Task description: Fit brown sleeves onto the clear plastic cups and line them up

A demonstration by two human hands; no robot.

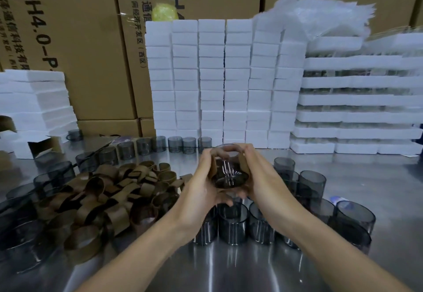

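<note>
A smoky clear cup [229, 174] is held up above the steel table [229, 266], tilted with its base toward me. My left hand [200, 188] grips its left side and my right hand [256, 177] grips its right side. A brown sleeve [244, 163] wraps the cup's wall under my fingers, showing at both sides. A heap of loose brown sleeves [100, 202] lies on the table to the left. Bare cups [233, 223] stand clustered just below my hands.
A curved row of cups [158, 144] runs along the back left, more cups [312, 184] stand at the right and far left. Stacks of white foam blocks [224, 81] and foam trays [357, 99] rise behind, with cardboard boxes [75, 40] beyond.
</note>
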